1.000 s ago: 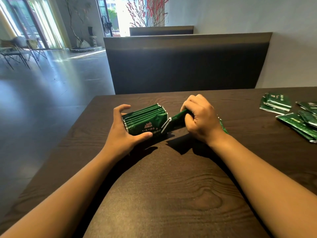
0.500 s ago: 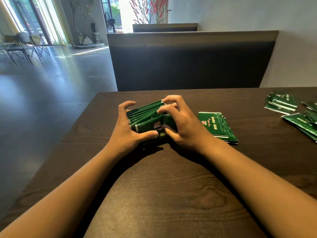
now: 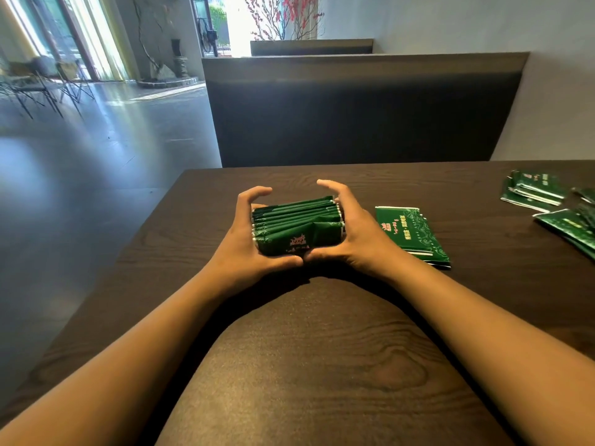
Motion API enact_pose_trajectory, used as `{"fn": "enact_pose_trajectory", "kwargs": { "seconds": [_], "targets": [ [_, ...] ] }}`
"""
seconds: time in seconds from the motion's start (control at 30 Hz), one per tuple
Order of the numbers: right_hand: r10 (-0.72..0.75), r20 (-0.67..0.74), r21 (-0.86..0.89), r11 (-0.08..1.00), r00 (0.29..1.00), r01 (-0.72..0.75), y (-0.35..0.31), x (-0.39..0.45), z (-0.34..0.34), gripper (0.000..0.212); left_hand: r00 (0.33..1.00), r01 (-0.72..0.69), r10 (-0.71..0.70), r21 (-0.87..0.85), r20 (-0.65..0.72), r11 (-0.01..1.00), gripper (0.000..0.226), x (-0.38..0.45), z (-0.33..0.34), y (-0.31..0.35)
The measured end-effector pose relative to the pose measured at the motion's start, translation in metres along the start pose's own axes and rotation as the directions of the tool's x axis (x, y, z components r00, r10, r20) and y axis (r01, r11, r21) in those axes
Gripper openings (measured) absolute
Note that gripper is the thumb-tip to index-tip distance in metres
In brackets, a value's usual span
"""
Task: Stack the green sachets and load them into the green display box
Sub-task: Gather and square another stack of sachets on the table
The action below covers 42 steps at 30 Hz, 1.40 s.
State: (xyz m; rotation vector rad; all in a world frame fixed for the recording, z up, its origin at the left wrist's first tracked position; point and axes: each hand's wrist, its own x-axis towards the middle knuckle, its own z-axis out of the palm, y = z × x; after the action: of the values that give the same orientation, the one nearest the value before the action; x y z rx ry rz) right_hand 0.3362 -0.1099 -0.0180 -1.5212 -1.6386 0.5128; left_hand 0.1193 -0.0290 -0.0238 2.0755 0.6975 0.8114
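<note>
From the head camera, a stack of green sachets (image 3: 297,225) stands on edge on the dark wooden table (image 3: 309,365), a little left of the middle and toward the far side. The left hand (image 3: 244,239) cups the stack's left end, its thumb lying along the near face and its fingers curled round above the far side, so it grips the stack. The right hand (image 3: 351,233) mirrors it on the right end, thumb along the near face and fingers curved over the back, gripping the same stack; the two thumb tips meet in front of the nearest sachet. That nearest sachet leans slightly and shows a small pale printed emblem. Just beside the right hand, on its right, a flat pile of sachets (image 3: 412,235) lies face up on the table with pale lettering and line patterns on top. Well apart, near the table's right edge, loose sachets (image 3: 547,201) lie scattered and overlapping, partly cut off by the frame. Beyond the table rises a dark upholstered booth back (image 3: 360,111), with a grey floor (image 3: 96,149) to the left, folding chairs (image 3: 42,85) and red-flowered branches (image 3: 283,17) farther off.
</note>
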Motion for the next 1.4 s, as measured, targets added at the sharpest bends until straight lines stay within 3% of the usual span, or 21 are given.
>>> {"fn": "enact_pose_trajectory", "kwargs": {
  "seconds": [0.2,0.37,0.57,0.67,0.9,1.0,1.13,1.27,1.33,1.4],
  "targets": [
    [-0.001,0.028,0.040,0.999,1.000,0.000,-0.003,0.000,-0.004,0.119,0.997,-0.009,0.010,0.012,-0.079,1.000,0.103,-0.002,0.002,0.002],
    [0.013,-0.002,0.013,1.000,1.000,-0.013,0.001,0.003,-0.006,0.095,0.998,0.059,-0.059,0.015,-0.017,0.998,0.107,0.002,-0.001,-0.001],
    [0.047,-0.006,0.175,0.983,0.999,-0.045,0.001,0.003,-0.006,0.066,0.998,0.069,-0.069,0.006,0.008,0.998,0.106,0.003,0.000,-0.004],
    [0.052,-0.015,0.183,0.982,0.999,-0.048,0.002,0.003,-0.006,0.064,0.997,0.077,-0.077,-0.009,0.017,0.997,0.103,0.004,0.000,-0.003],
    [-0.006,-0.028,-0.086,0.996,1.000,0.003,0.003,0.002,-0.007,0.092,0.994,0.070,-0.069,0.004,-0.090,0.998,0.092,0.004,0.001,-0.009],
    [-0.051,-0.175,-0.236,0.972,0.983,0.009,0.005,0.002,-0.012,0.072,0.988,0.077,-0.076,0.004,-0.136,0.997,0.089,0.004,0.001,-0.008],
    [-0.082,-0.355,-0.569,0.810,0.931,-0.146,0.006,0.004,-0.018,0.051,0.981,0.112,-0.110,0.003,-0.160,0.994,0.089,0.004,0.000,-0.007],
    [-0.067,-0.472,-0.508,0.836,0.879,-0.209,0.004,0.003,-0.020,0.039,0.970,0.136,-0.134,-0.005,-0.203,0.991,0.086,0.004,0.001,-0.007],
    [0.023,-0.439,-0.608,0.729,0.898,-0.316,0.003,0.002,-0.023,0.045,0.963,0.151,-0.151,-0.014,-0.225,0.988,0.084,0.004,0.001,-0.007],
    [0.274,-0.323,-0.711,0.562,0.906,-0.423,0.005,0.001,-0.026,0.060,0.955,0.165,-0.165,-0.022,-0.247,0.986,0.083,0.004,0.000,-0.007]
  ]
}}
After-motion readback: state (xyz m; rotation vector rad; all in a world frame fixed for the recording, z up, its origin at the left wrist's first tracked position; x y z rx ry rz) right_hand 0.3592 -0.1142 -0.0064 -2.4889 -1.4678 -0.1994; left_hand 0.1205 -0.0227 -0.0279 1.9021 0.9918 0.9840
